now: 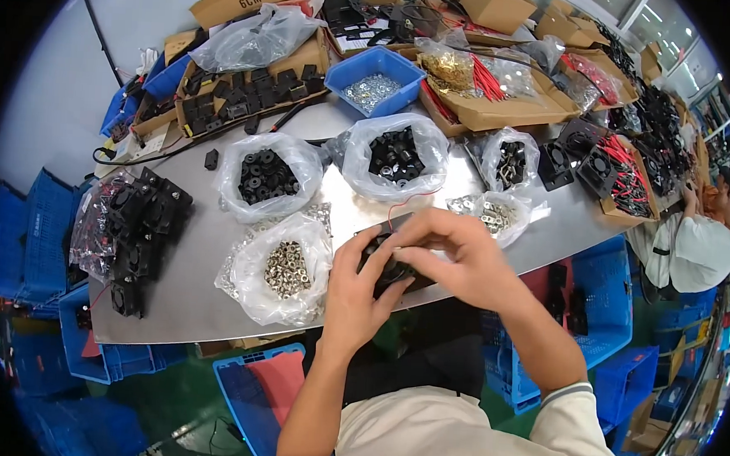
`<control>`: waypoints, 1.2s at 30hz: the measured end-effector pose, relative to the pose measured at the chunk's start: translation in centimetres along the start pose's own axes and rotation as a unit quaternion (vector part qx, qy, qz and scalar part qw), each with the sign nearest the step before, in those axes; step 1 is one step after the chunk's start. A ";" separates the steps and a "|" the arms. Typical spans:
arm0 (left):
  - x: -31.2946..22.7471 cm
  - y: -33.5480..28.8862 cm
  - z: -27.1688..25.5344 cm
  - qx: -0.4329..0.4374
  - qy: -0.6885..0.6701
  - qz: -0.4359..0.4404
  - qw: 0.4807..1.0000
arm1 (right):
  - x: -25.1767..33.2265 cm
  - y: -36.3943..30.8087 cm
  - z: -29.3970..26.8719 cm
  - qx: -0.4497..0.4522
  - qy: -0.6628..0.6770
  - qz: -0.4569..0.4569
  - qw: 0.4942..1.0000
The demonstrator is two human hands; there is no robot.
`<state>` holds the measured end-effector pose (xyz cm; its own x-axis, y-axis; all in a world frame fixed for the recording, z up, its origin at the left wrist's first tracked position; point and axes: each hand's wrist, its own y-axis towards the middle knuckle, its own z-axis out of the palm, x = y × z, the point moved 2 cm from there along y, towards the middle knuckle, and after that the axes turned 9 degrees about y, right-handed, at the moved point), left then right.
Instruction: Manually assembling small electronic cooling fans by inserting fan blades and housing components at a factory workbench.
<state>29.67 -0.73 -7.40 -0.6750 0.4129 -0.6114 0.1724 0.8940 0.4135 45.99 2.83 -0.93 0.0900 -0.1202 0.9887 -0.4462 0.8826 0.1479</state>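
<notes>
At the table's front edge lies a square black cooling fan (393,271) with a thin red wire. My left hand (358,289) is closed around its left side, thumb and fingers along the frame. Over the fan's upper right, my right hand (454,257) is pinched, thumb against fingers; whatever sits between the fingertips is too small to tell. Left of my hands stands an open clear bag of small metal nuts (288,269). Beyond it are a bag of black washer-like rings (268,177) and a bag of black round parts (398,157). Another bag of small metal pieces (498,214) sits beyond my right hand.
Stacked black fans (147,216) stand at the table's left. A blue bin of screws (376,87) and cardboard boxes (503,111) line the back. Red wires (628,172) fill a box at right. Blue crates (604,307) stand below; a co-worker (694,249) sits at far right.
</notes>
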 end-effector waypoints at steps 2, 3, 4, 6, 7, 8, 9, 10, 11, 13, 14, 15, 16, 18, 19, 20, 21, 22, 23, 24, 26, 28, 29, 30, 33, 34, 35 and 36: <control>-0.2 0.1 -0.1 0.002 -0.006 0.000 1.000 | -0.7 -1.1 -1.6 -0.028 -0.002 0.020 0.999; -0.2 0.0 -0.1 0.006 -0.012 -0.007 1.000 | -1.3 -1.7 -2.4 -0.056 -0.005 0.042 0.998; -0.1 0.0 -0.1 0.011 -0.020 -0.012 1.000 | -1.9 -2.2 -3.1 -0.070 -0.035 0.054 0.995; 0.0 -0.1 -0.1 0.007 -0.017 -0.014 1.000 | -2.9 -3.0 -3.5 -0.106 0.007 0.078 0.991; 0.0 -0.2 -0.1 0.003 -0.012 -0.018 1.000 | -3.5 -3.4 -3.7 -0.139 0.050 0.101 0.984; 0.0 -0.1 -0.1 -0.001 -0.014 -0.015 1.000 | -4.0 -3.7 -3.8 -0.120 0.039 0.115 0.985; 0.0 0.0 -0.1 -0.002 -0.016 -0.019 1.000 | -4.1 -3.9 -3.7 -0.117 0.038 0.119 0.985; 0.0 0.1 -0.1 -0.003 -0.021 -0.015 1.000 | -4.0 -4.1 -3.3 -0.109 0.042 0.120 0.986; 0.0 0.1 -0.1 -0.006 -0.026 -0.010 1.000 | -3.9 -4.2 -3.1 -0.100 0.046 0.122 0.986; 0.0 0.1 -0.1 -0.005 -0.019 -0.010 1.000 | -3.3 -4.0 -2.7 -0.080 -0.033 0.108 0.990; 0.0 0.1 -0.1 -0.004 -0.011 -0.008 1.000 | -2.6 -3.7 -2.4 -0.057 -0.128 0.048 0.989; 0.0 0.0 -0.2 -0.004 -0.003 -0.005 1.000 | -2.1 -3.4 -2.1 -0.034 -0.221 -0.013 0.975; 0.1 -0.1 -0.2 -0.006 -0.003 -0.007 1.000 | -2.2 -3.3 -1.9 -0.031 -0.221 -0.013 0.975; 0.3 -0.2 -0.1 0.000 -0.002 -0.006 1.000 | -2.4 -3.0 -1.6 -0.014 -0.241 -0.009 0.970; 0.3 -0.2 -0.1 0.000 -0.003 -0.006 1.000 | -2.3 -2.9 -1.5 -0.013 -0.242 -0.008 0.970; 0.3 -0.2 -0.1 -0.001 -0.003 -0.007 1.000 | -2.2 -2.9 -1.4 -0.014 -0.251 -0.005 0.968; 0.2 -0.2 -0.1 -0.002 -0.003 -0.007 1.000 | -2.1 -2.8 -1.3 -0.015 -0.259 -0.003 0.966; 0.1 -0.2 -0.1 -0.001 -0.004 -0.007 1.000 | -2.1 -2.8 -1.3 -0.016 -0.259 -0.002 0.966; 0.1 -0.1 -0.1 -0.001 -0.006 -0.010 1.000 | -2.1 -2.8 -1.3 -0.016 -0.260 0.003 0.965; 0.1 -0.1 -0.1 0.000 -0.007 -0.013 1.000 | -2.1 -2.8 -1.3 -0.016 -0.261 0.009 0.965; 0.1 -0.1 -0.1 -0.003 -0.006 -0.012 1.000 | -2.1 -2.8 -1.2 -0.019 -0.264 0.011 0.964; 0.0 -0.1 -0.1 -0.006 -0.006 -0.011 1.000 | -2.1 -2.9 -1.2 -0.022 -0.268 0.013 0.963; 0.0 0.0 -0.1 -0.004 -0.007 -0.015 1.000 | -2.2 -3.0 -1.3 -0.027 -0.265 0.016 0.964; -0.1 0.0 0.0 -0.003 -0.007 -0.019 1.000 | -2.2 -3.0 -1.3 -0.032 -0.262 0.020 0.964; -0.2 0.0 0.0 -0.005 -0.006 -0.015 1.000 | -2.3 -3.1 -1.4 -0.041 -0.259 0.021 0.965; -0.1 0.0 -0.1 -0.005 -0.007 -0.014 1.000 | -2.4 -3.1 -1.4 -0.042 -0.260 0.021 0.965; 0.0 0.0 0.0 -0.005 -0.009 -0.015 1.000 | -2.4 -3.1 -1.3 -0.045 -0.272 0.032 0.961; 0.0 0.0 0.0 -0.005 -0.012 -0.016 1.000 | -2.5 -3.2 -1.3 -0.048 -0.285 0.043 0.956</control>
<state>29.67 -0.74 -7.46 -0.6632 0.3888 -0.6395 0.1437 0.9047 0.4010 48.37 0.86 -3.91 -0.4551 -0.2489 0.8550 -0.3447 0.9345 0.0886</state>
